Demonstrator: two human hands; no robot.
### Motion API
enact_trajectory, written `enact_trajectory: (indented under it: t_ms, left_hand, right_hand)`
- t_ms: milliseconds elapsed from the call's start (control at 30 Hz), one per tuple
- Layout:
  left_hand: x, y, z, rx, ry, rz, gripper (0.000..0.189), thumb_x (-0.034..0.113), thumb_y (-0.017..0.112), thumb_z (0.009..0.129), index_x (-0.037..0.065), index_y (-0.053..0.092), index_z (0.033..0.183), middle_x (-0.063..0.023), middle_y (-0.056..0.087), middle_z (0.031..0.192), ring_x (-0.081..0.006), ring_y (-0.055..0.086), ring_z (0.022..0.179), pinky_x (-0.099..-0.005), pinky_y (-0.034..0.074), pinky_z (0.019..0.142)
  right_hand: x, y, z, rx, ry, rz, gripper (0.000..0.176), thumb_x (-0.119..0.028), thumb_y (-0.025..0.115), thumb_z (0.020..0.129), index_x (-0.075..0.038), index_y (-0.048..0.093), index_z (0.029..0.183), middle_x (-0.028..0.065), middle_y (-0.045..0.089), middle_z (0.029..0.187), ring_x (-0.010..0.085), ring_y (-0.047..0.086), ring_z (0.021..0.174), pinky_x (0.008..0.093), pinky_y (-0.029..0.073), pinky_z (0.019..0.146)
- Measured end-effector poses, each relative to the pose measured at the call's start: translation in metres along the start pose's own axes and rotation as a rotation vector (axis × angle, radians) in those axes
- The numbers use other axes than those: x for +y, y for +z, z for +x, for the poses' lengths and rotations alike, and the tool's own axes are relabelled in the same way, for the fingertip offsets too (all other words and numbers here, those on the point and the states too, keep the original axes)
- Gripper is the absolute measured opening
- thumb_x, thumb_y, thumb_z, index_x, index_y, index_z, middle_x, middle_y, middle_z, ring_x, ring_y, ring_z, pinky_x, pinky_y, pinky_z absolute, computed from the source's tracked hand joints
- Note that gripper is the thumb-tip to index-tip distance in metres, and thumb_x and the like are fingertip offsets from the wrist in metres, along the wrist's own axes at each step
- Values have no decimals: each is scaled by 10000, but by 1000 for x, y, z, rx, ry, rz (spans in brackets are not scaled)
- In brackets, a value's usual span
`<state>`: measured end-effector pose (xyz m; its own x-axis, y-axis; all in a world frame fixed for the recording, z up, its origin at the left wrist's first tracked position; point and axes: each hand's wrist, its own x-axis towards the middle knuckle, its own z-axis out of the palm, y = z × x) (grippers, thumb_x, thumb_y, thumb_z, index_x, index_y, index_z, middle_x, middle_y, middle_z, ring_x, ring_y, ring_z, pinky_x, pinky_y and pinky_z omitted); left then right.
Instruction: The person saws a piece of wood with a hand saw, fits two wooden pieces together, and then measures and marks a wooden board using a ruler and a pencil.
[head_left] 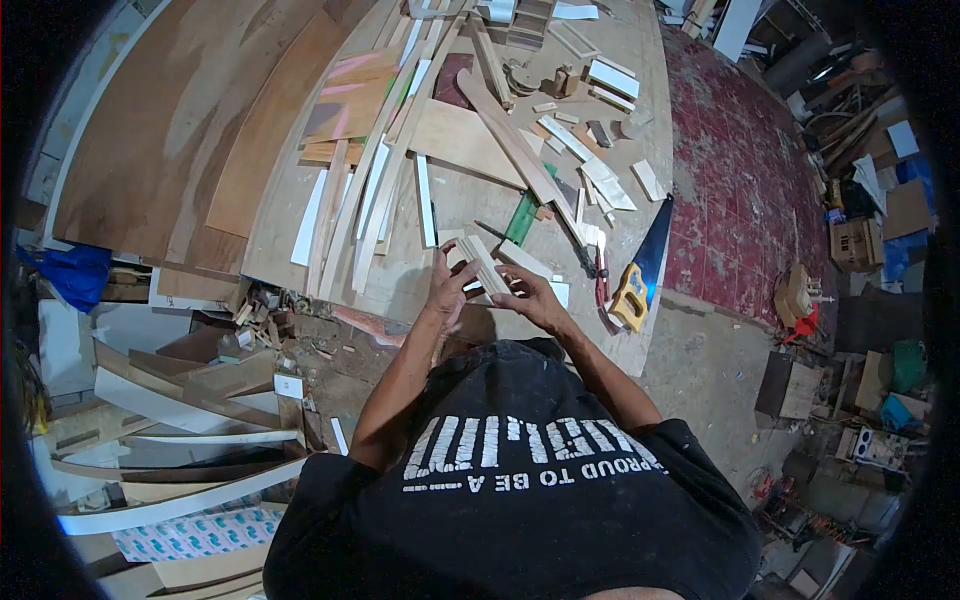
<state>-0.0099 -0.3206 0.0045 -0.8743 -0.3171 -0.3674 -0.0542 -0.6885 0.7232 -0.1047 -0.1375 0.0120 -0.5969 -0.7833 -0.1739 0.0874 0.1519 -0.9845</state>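
You hold a small pale wooden piece (482, 268) in front of your chest, over the near edge of the bench (460, 205). It lies between your two hands, slanting from upper left to lower right in your view, with long lines along it; it may be several thin strips held together, but it is too small to be sure. Your left hand (452, 284) grips its left side, fingers bent around it. Your right hand (532, 298) pinches its right side and near end between thumb and fingers.

Just beyond your hands, a green object (521, 216) lies on the bench among offcuts. To your right are red-handled pliers (601, 278), then a saw (634, 294) by the right edge near the close corner, its yellow handle toward you. Long wooden strips (385, 180) run from the far edge down the left part.
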Motion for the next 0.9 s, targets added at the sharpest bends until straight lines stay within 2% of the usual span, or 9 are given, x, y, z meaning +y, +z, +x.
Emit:
enact_trajectory:
  t_ms: [33,100,200,467,533,667,733,800,900]
  left_hand:
    - [3,3,-1,-8,14,-9,696,175,763,906,202,332,1452,-110,590,1242,-278,620,1126,-507,569,888]
    - [2,4,0,-17,27,-2,721,181,759,909,221,319,1479,-113,587,1251,-281,621,1123,-509,568,887]
    - [3,5,0,-38,25,3,749,199,751,917,240,303,1515,-114,578,1267,-280,623,1122,-507,569,889]
    - [11,16,-6,-47,7,18,708,227,743,923,216,335,1502,-99,570,1283,-262,628,1136,-476,579,898]
    - [13,16,-7,-42,-6,-13,621,168,701,950,203,362,1469,-85,557,1278,-264,617,1156,-481,581,884]
    - [8,12,-7,-35,-23,-80,617,159,696,949,206,369,1471,-89,553,1292,-268,602,1179,-484,579,893]
    - [3,11,-5,-69,16,-131,688,186,717,935,195,325,1501,-112,565,1302,-281,613,1168,-483,585,898]
    - [5,11,-5,-61,14,-109,692,183,718,934,195,322,1502,-112,565,1303,-279,613,1170,-474,587,900]
    - [12,19,-10,-49,1,-68,699,179,724,929,194,323,1501,-109,564,1304,-276,614,1170,-462,590,901]
  right_hand:
    - [-4,-1,0,3,-2,0,602,-199,818,856,-78,580,1395,122,652,1234,192,646,989,318,551,766]
    - [-11,-5,-1,-10,78,-91,602,-262,796,880,-94,576,1415,117,653,1226,180,653,970,295,535,654]
    - [-9,-5,1,11,38,-103,594,-306,779,892,-100,580,1413,115,657,1202,165,658,934,276,512,591]
    - [-23,-7,1,26,32,-81,531,-283,751,918,-96,604,1393,110,632,1235,151,658,887,289,532,590]
    - [-25,-5,0,26,48,-91,519,-280,746,924,-92,609,1388,110,623,1250,150,655,890,292,537,592]
    - [-32,-1,-2,48,87,-9,574,-337,735,929,-100,569,1425,105,618,1226,135,613,848,269,490,592]
    - [-33,0,-3,72,133,67,596,-359,733,929,-107,553,1438,100,622,1208,128,596,833,260,470,594]
    - [-32,-4,-3,15,316,109,648,-338,765,904,-75,528,1446,147,619,1295,223,629,1055,339,544,802]
    - [-30,-7,-2,-14,279,91,633,-340,763,905,-44,548,1421,135,608,1335,217,638,1011,321,546,740]
